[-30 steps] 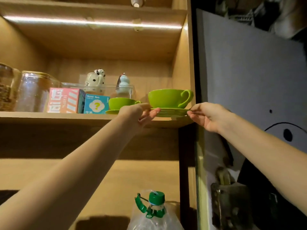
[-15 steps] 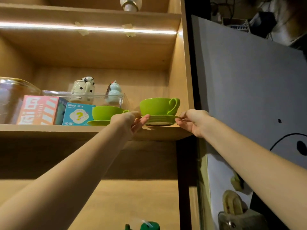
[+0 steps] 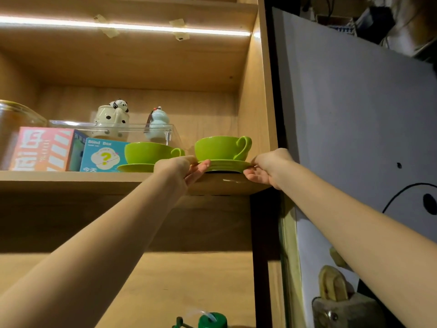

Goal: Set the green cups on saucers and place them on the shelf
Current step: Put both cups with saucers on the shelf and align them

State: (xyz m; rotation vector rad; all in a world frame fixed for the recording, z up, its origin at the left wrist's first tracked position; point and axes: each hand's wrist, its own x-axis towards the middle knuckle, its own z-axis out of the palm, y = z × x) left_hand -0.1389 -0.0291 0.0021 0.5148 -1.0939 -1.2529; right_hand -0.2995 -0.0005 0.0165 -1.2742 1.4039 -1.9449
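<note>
Two green cups stand on green saucers on the wooden shelf (image 3: 71, 179). The right cup (image 3: 218, 147) sits on its saucer (image 3: 224, 165) at the shelf's right end, handle pointing right. My left hand (image 3: 183, 166) holds that saucer's left rim, fingers underneath. My right hand (image 3: 267, 166) pinches its right rim. The saucer appears to rest on the shelf board. The left cup (image 3: 146, 152) sits on its own saucer (image 3: 134, 167) just behind my left hand.
A teal "Blind Box" carton (image 3: 102, 155) and a pink box (image 3: 42, 150) stand left of the cups. Behind them is a clear tray (image 3: 113, 129) with a panda pot (image 3: 113, 117) and a pale figurine (image 3: 158, 121). A glass jar (image 3: 14, 124) sits far left. The cabinet side wall (image 3: 253, 110) is close on the right.
Both hands have carried the right cup and saucer further onto the shelf and lower, down to the board. The camera has tilted upward.
</note>
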